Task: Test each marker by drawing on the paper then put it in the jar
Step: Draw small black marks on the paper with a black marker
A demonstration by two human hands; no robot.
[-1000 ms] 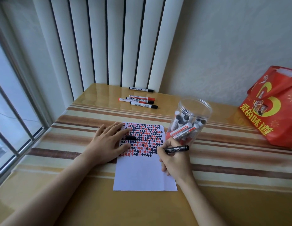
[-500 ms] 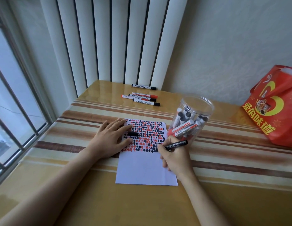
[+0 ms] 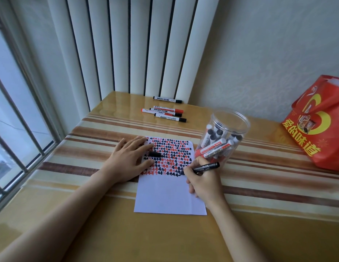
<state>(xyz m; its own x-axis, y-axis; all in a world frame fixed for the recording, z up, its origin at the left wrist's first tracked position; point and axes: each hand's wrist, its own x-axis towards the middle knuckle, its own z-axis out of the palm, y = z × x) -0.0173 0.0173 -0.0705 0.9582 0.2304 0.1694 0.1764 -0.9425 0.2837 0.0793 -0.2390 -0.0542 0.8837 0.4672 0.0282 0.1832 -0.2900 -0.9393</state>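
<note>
A white paper [image 3: 170, 195] lies on the table, its upper half filled with red and black marks. My right hand [image 3: 203, 183] grips a black marker [image 3: 206, 166] with its tip on the paper's right edge, at the lowest row of marks. My left hand [image 3: 129, 159] lies flat on the paper's left side, and a black cap [image 3: 155, 154] sticks out from between its fingers. A clear plastic jar [image 3: 224, 135] with several markers inside stands just right of the paper. Several loose markers [image 3: 165, 113] lie at the back of the table.
A red gift bag [image 3: 320, 125] stands at the right edge of the table [image 3: 259, 233]. White vertical blinds [image 3: 130, 46] hang behind the table, and a window with bars [image 3: 17, 120] is on the left. The table carries a striped cloth under a glossy cover.
The view has shifted slightly. My right hand keeps the marker on the paper, with small movement at the lowest row of marks. My left hand has stayed put.
</note>
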